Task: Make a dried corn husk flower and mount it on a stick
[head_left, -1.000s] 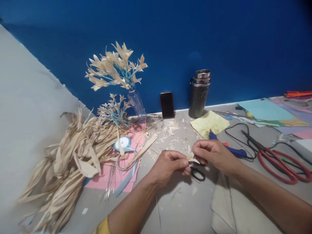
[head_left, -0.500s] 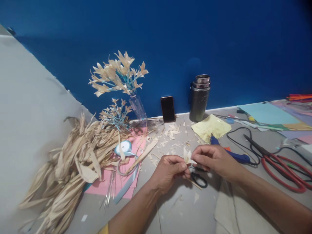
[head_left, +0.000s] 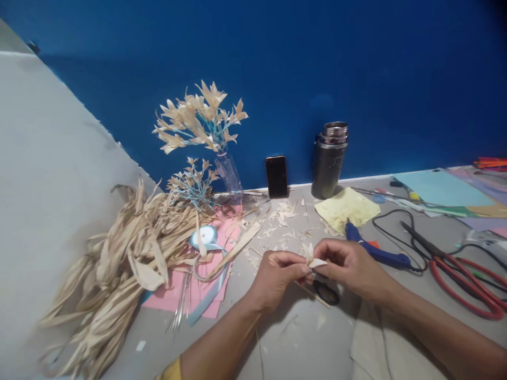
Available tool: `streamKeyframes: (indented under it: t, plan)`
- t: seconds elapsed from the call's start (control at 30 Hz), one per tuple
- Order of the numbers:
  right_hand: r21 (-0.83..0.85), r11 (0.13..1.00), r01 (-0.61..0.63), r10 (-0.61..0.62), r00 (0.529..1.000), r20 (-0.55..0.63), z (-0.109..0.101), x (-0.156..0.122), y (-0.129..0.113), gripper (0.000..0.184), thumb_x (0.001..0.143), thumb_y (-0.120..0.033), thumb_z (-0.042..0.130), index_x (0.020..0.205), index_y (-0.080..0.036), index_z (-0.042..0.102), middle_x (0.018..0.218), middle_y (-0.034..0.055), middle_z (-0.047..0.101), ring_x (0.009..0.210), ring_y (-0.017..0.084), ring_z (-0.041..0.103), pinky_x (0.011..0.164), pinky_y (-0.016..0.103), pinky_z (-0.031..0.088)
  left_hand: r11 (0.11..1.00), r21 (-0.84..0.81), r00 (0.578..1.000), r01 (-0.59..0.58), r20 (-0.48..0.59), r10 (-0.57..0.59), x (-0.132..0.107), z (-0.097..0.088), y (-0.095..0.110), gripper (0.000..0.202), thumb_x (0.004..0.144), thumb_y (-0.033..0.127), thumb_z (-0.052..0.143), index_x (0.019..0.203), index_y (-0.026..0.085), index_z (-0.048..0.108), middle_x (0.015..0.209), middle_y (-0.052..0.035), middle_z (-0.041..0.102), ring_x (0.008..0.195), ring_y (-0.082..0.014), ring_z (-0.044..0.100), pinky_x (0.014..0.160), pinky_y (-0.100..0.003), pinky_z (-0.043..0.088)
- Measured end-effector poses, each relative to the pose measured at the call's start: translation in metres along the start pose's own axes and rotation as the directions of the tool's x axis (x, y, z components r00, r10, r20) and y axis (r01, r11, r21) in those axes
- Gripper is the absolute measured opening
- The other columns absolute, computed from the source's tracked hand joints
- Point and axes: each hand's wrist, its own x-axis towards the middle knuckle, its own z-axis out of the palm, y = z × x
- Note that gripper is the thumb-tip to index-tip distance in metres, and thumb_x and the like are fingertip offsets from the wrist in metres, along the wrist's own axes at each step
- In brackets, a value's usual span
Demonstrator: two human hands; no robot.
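Above the grey table, I see the left hand and right hand drawn closer, fingertips of both pinching one small cream husk flower.

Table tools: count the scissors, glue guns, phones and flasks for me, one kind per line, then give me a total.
Scissors: 2
Glue gun: 1
Phone: 1
Flask: 1
Total: 5
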Motion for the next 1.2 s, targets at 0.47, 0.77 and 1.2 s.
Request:
streamKeyframes:
  t: [0.47,0.77,1.2]
  plan:
    - [0.008,1.0,-0.02,0.02,1.0,0.001,-0.001,-0.003,-0.008,0.018,0.081,-0.037,0.069,0.08,-0.02,0.068,0.072,0.002,0.069,0.065,0.017,0.062,0.058,0.026,0.046,0.997,-0.07,0.998,0.039,-0.051,-0.043,0.0,0.001,-0.003,0.025,0.058,0.03,0.089,0.062,0.01,0.075,0.057,-0.0077,0.069,0.053,-0.0139,0.06,0.061,-0.028,0.047]
    - [0.041,0.998,-0.042,0.041,0.999,0.03,-0.006,0.0,-0.007,0.024,0.08,-0.043,0.069,0.079,-0.018,0.069,0.068,0.0011,0.065,0.058,0.014,0.053,0.055,0.026,0.042,0.992,-0.095,0.997,0.077,0.026,-0.075,-0.001,0.001,-0.003,0.027,0.058,0.03,0.09,0.057,0.009,0.073,0.055,-0.008,0.068,0.052,-0.0139,0.06,0.061,-0.029,0.048]
    - [0.012,1.0,0.001,-0.001,1.0,-0.006,-0.012,-0.001,-0.011,0.03,0.082,-0.049,0.071,0.081,-0.019,0.072,0.068,0.003,0.068,0.057,0.015,0.054,0.053,0.027,0.045,0.982,-0.152,0.993,0.108,-0.036,-0.115,0.0,0.002,-0.004,0.034,0.055,0.034,0.093,0.061,0.009,0.07,0.062,-0.0094,0.069,0.055,-0.0155,0.062,0.062,-0.03,0.048]
